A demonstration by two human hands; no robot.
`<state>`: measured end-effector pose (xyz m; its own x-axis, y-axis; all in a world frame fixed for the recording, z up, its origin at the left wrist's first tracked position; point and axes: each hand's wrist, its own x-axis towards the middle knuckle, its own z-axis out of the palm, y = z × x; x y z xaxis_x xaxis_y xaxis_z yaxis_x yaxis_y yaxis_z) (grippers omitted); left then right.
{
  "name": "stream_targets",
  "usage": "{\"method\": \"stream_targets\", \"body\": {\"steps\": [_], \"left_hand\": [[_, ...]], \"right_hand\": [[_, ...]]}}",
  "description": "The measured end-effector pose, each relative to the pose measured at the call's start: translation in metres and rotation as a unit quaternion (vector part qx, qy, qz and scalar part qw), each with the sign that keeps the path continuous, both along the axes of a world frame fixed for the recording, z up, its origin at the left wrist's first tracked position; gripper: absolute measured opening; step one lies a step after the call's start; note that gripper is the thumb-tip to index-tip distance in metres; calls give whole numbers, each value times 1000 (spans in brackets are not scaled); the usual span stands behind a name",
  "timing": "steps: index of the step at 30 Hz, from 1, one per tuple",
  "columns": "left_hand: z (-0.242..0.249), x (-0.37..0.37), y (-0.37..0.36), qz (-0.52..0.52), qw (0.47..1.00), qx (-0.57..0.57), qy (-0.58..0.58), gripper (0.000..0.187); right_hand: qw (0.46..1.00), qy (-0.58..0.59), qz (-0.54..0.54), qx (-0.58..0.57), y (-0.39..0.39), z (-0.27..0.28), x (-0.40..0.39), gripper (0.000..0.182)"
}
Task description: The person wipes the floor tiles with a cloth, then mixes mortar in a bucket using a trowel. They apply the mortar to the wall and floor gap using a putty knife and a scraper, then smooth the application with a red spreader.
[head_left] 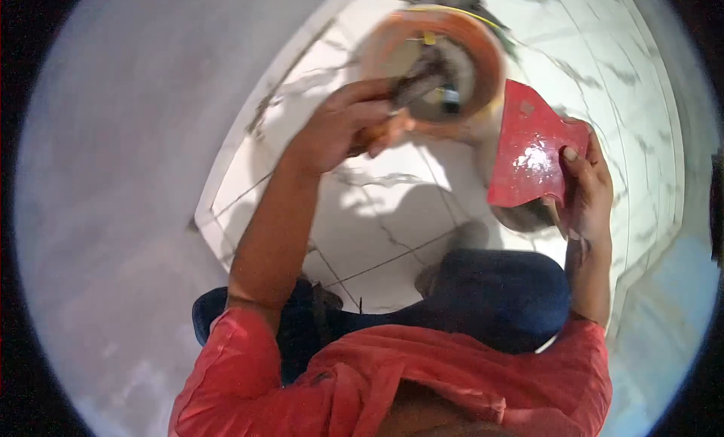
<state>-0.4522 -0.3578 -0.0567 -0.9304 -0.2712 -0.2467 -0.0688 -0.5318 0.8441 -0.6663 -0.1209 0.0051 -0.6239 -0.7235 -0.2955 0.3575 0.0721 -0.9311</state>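
Note:
My left hand [351, 124] is closed around the handle of a blurred hand tool [424, 79], whose grey, dark-smeared head reaches over the mouth of an orange bucket [492, 67]. Motion smears the tool, so I cannot tell its exact kind. Pale material and water-like reflections show inside the bucket. In my right hand [590, 180] is a flat red plastic spreader [532, 147], gripped at its notched right edge with the thumb on top. Its broad face is tilted up and shines under the light, just right of the bucket.
White marble-patterned tiles [362, 218] cover the floor. Partly hidden below the red spreader is a rounded, dark-mouthed object [524, 217]. A grey wall [143, 150] borders the floor on the left. Dark material [452, 0] lies behind the bucket. My knees [498, 286] are bent close by.

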Motion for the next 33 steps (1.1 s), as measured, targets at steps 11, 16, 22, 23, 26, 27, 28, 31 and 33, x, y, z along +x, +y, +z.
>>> {"method": "stream_targets", "body": {"steps": [11, 16, 22, 23, 26, 27, 28, 31, 33], "left_hand": [[-61, 93, -98, 257, 935, -200, 142, 32], [-73, 138, -148, 245, 920, -302, 55, 36], [-108, 180, -162, 256, 898, -356, 21, 33], [-112, 184, -162, 255, 900, -353, 14, 33], [-117, 201, -166, 246, 893, -376, -33, 33], [-119, 206, -169, 235, 876, -419, -42, 33], [-121, 211, -169, 220, 859, -459, -53, 34], [-136, 226, -170, 189, 826, -528, -61, 37], [-146, 233, -167, 192, 819, -535, -77, 36]], "right_hand": [[993, -26, 113, 39, -219, -27, 116, 30], [991, -109, 70, -35, -263, -68, 166, 25], [982, -146, 104, -54, -290, -120, 193, 24], [982, -149, 106, -39, -294, -128, 198, 25], [977, -160, 121, -65, -300, -147, 208, 25], [978, -156, 124, -59, -300, -158, 208, 27], [977, -160, 131, -52, -300, -162, 209, 27], [973, -183, 128, -51, -294, -182, 213, 29], [971, -195, 137, -25, -293, -193, 218, 30]]}}
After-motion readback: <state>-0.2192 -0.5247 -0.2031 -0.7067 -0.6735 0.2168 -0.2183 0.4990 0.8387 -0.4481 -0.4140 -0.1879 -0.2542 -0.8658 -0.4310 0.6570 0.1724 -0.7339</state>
